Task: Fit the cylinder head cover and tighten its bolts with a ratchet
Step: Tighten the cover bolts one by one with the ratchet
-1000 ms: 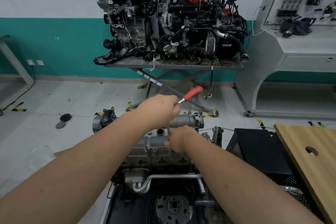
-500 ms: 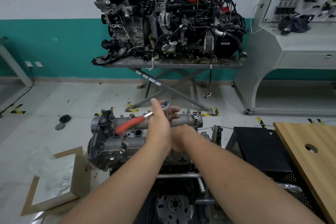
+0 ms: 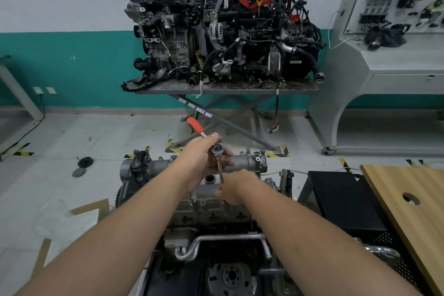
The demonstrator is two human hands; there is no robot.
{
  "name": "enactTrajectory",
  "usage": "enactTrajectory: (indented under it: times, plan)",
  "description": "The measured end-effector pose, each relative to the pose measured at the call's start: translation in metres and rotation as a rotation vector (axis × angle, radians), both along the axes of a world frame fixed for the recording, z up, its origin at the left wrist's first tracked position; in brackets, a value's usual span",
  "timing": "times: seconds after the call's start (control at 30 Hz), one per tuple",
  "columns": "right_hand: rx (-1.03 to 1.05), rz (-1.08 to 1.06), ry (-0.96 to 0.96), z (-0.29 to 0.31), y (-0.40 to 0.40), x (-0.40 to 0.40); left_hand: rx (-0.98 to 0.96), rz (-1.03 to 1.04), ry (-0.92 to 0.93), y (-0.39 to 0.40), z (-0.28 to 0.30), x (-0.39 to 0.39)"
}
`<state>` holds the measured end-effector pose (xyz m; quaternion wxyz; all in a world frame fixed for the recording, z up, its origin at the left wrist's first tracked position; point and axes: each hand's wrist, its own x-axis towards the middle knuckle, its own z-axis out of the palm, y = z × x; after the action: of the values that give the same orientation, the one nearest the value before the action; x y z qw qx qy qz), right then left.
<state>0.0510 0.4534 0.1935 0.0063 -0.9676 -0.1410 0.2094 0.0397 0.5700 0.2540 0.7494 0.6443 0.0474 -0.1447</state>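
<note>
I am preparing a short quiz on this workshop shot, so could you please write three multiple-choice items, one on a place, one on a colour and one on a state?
1. Where is the light wooden board with a round hole?
A. right of the engine
B. on the far metal table
C. left, by the cardboard

2. What colour is the ratchet's handle grip?
A. blue
B. orange-red
C. yellow

3. What is the left hand doing?
A. hanging idle
B. pressing flat on the floor
C. gripping the ratchet near its head

Answers: 1 A, it lies at the right edge; 2 B, orange-red above the hand; 3 C, fingers curl round the steel shank.
</note>
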Motion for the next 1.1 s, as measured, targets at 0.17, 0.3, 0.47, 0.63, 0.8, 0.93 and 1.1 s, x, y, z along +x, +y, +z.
enactTrajectory:
  times: [0.17, 0.3, 0.47, 0.63, 0.8, 0.93, 1.1]
  plan:
    - [-0.033, 0.037, -0.015, -0.004, -0.001, 0.001, 0.353, -0.103, 0.07, -0.009, 0.023, 0.007]
    - [-0.014, 0.021, -0.022, -0.009, -0.004, 0.001, 0.954, -0.263, -0.277, -0.014, 0.034, 0.006]
    - [-0.048, 0.03, -0.042, -0.006, -0.002, 0.001, 1.413, -0.289, -0.704, -0.012, 0.024, -0.002]
    - [0.262, 0.014, -0.14, -0.008, -0.003, -0.006, 1.31, -0.001, -1.083, -0.008, -0.014, -0.011]
    - [0.198, -0.071, 0.06, 0.013, -0.001, -0.008, 0.559, 0.26, -0.729, -0.031, -0.036, -0.023]
    - [0.042, 0.033, 0.07, 0.007, -0.003, -0.002, 0.07, 0.437, -0.22, -0.05, -0.034, -0.021]
    - [-0.003, 0.011, 0.05, -0.003, -0.001, 0.005, -0.266, 0.445, 0.031, -0.033, -0.019, -0.003]
